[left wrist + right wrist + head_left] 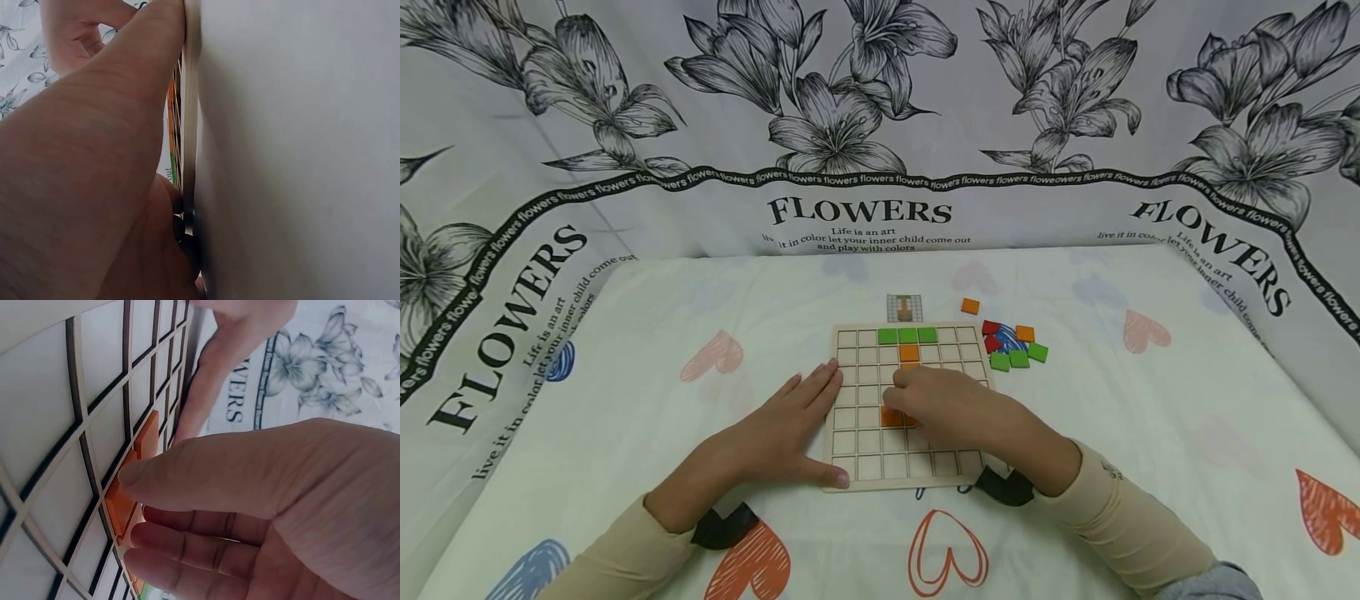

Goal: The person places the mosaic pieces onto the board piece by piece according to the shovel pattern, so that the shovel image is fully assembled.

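A wooden grid board (868, 468) lies on the cloth. Along its left side rests my left hand (775, 433), fingers extended against the edge and thumb at the near corner. My right hand (958, 408) is over the middle of the grid with bent fingers. Seen from the right wrist, its thumb is on an orange square tile (122, 503), pinching it at the grid; the index fingertip is mostly hidden. Beside that tile sits another orange tile (147, 434). Green tiles (907, 335) form a row near the far edge, with an orange tile (909, 353) below the middle one.
Loose red, green and orange tiles (1018, 358) lie right of the board, and one orange tile (970, 306) lies farther back. A small printed pattern card (904, 307) is behind the board. Flower-print cloth (861, 212) stands at the back.
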`<state>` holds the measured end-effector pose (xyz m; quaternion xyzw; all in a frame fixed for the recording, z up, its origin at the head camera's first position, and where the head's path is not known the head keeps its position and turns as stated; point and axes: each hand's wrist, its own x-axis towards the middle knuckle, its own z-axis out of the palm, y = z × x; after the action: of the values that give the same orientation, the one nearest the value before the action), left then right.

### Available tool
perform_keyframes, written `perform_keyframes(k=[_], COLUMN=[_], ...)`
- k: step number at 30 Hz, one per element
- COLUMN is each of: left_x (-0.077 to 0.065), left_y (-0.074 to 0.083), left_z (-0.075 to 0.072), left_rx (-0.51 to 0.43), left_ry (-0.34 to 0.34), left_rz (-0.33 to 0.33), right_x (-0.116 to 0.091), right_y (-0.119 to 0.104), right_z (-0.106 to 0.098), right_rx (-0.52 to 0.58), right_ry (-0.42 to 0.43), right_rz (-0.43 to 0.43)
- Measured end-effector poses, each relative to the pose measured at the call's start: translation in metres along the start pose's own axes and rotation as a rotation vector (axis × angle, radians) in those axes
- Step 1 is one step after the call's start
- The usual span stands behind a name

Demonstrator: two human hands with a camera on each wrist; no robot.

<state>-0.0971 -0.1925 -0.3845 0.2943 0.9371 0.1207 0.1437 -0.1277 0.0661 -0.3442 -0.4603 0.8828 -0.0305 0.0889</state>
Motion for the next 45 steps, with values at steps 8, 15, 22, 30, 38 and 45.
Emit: perform_keyframes(k=[8,15,22,30,38,45], left_x=[0.001,0.001,0.0,0.0,-0.001,0.001], left_y=[-0.001,-0.001,0.0,0.0,-0.001,-0.001], left_z=[0.001,0.003,0.002,0.001,0.003,0.004], left_rx=[0.006,-0.002,0.002,0.007,0.009,0.012], left_ry=[-0.002,0.006,0.005,0.007,0.009,0.008], left_rz=[-0.005,0.0,-0.001,-0.004,-0.004,-0.006], right_x=[0.001,0.001,-0.001,-0.006,-0.011,-0.02], right_y=[0.001,0.013,0.038,0.091,0.128,0.137], right_z=[0.0,-0.004,-0.008,-0.002,0.01,0.007], right_rx=[0.008,0.124,0.24,0.174,0.249,0.201], right_ry=[-0.028,-0.081,-0.057,0.16,0.144,0.17], right_rz=[0.036,0.076,0.1,0.265,0.365,0.387])
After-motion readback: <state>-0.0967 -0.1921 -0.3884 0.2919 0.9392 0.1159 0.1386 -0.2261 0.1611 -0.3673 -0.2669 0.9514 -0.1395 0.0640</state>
